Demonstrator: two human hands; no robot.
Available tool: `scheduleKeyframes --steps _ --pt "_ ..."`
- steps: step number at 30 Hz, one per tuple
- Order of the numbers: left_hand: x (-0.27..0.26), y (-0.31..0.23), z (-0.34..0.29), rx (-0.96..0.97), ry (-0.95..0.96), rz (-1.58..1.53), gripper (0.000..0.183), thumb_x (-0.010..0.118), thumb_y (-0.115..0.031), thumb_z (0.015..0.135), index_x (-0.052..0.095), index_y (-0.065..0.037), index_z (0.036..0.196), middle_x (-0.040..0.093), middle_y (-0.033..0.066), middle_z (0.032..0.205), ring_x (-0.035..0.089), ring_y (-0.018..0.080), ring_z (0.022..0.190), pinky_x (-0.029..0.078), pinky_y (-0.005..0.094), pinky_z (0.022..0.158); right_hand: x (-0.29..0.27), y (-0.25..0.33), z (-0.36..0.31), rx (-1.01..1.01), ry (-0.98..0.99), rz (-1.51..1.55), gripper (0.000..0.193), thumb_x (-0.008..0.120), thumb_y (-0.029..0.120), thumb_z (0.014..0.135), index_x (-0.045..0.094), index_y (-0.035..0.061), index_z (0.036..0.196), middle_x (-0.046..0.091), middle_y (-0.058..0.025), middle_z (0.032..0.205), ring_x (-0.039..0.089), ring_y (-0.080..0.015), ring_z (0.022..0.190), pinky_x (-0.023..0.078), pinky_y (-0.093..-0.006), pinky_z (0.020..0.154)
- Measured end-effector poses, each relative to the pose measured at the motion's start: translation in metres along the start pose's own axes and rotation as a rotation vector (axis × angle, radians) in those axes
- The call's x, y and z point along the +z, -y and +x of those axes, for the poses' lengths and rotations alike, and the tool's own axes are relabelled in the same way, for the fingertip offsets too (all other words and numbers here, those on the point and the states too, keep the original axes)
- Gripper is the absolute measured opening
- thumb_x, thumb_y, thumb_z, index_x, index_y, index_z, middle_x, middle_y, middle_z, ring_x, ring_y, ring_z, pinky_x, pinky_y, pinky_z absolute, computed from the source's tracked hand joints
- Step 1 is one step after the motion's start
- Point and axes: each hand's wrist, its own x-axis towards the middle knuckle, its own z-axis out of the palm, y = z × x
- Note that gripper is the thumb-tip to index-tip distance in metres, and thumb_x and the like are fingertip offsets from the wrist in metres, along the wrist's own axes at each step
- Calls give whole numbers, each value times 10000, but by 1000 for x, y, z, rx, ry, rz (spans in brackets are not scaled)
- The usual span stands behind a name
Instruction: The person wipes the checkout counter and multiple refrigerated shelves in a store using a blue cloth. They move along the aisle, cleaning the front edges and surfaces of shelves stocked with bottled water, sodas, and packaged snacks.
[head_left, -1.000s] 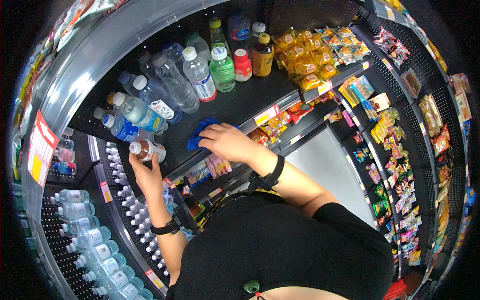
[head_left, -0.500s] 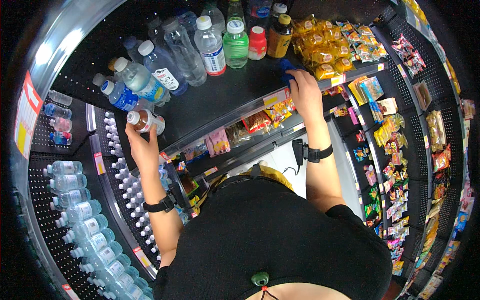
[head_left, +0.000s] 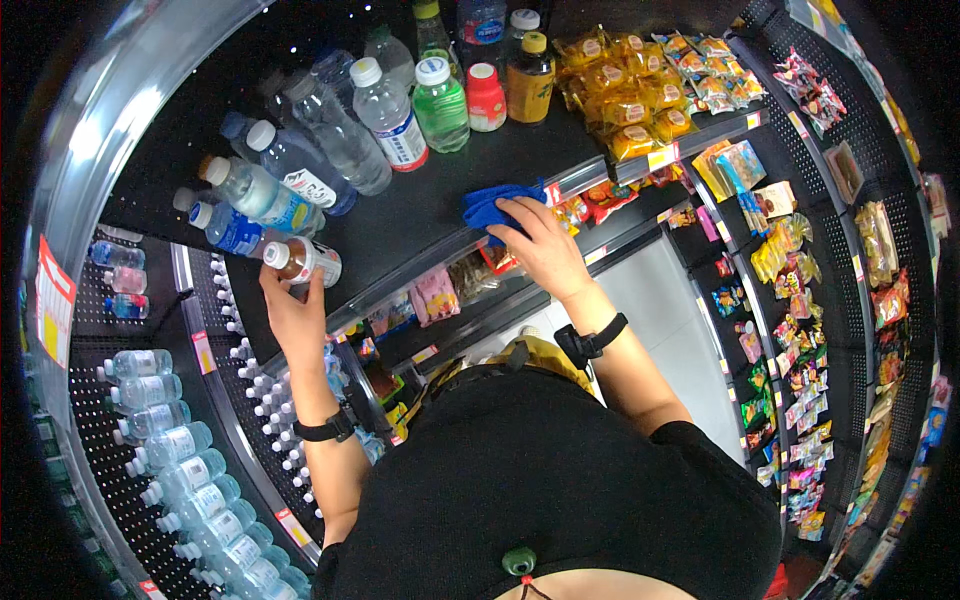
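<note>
My left hand (head_left: 293, 318) grips a small brown drink bottle (head_left: 312, 264) with a white cap and pale label at the left end of the black shelf (head_left: 410, 222). Under the fingers of my right hand (head_left: 543, 243) a crumpled blue cloth (head_left: 486, 208) is pressed on the shelf's front part. Close beyond the brown bottle stands a blue-labelled water bottle (head_left: 238, 232). Farther back are a clear bottle with a red-and-blue label (head_left: 392, 118), a green bottle (head_left: 440, 108), a small red bottle (head_left: 486, 98) and a dark amber bottle (head_left: 530, 80).
Yellow wrapped snacks (head_left: 628, 90) sit on the shelf's right part. Price tags line its front edge (head_left: 575, 185). Below hang packaged snacks (head_left: 437, 293). Rows of water bottles (head_left: 180, 440) fill the left rack, and snack racks (head_left: 790, 370) stand at the right.
My right hand has moved left along the shelf front with the blue cloth, away from the yellow snacks. My left hand stays on the brown bottle. The whole view has shifted slightly.
</note>
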Motion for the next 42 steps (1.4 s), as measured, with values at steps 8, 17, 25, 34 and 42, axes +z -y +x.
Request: scheduleKeyframes --steps 8,17,25,34,42 --pt "59 -27 4 207 51 -4 724 882 -131 823 527 32 1433 652 244 1338 668 383 1209 524 444 1027 -18 -56 -13 293 -199 44 331 695 -14 848 715 120 1150 628 -113 1390 569 -368 1281 504 -465 1080" --pt "137 -113 11 357 199 8 717 850 -207 857 497 13 1441 624 256 1341 639 435 1224 534 468 1017 -28 -66 1 268 -166 -2 379 682 -29 831 673 91 1191 601 -142 1382 530 -398 1290 472 -496 1104" --pt "197 -156 18 423 180 -88 787 872 -228 854 451 15 1472 610 272 1350 625 432 1246 546 472 991 -32 -72 -28 214 -19 134 376 681 -64 801 674 79 1149 592 -158 1304 547 -408 1251 500 -492 1061" --pt "202 -159 -11 394 230 -238 875 763 -36 918 270 -16 1640 375 272 1627 481 404 1450 563 425 1075 -36 -96 -30 323 -125 151 501 683 -53 833 622 93 1309 487 -201 1509 489 -455 1326 419 -520 1152" --pt "93 -84 -89 229 144 40 435 714 -29 924 672 -66 1355 603 154 1480 544 363 1407 447 428 1160 -20 -106 -42 226 -130 77 511 691 -43 824 629 79 1316 513 -185 1506 488 -429 1336 395 -545 1164"
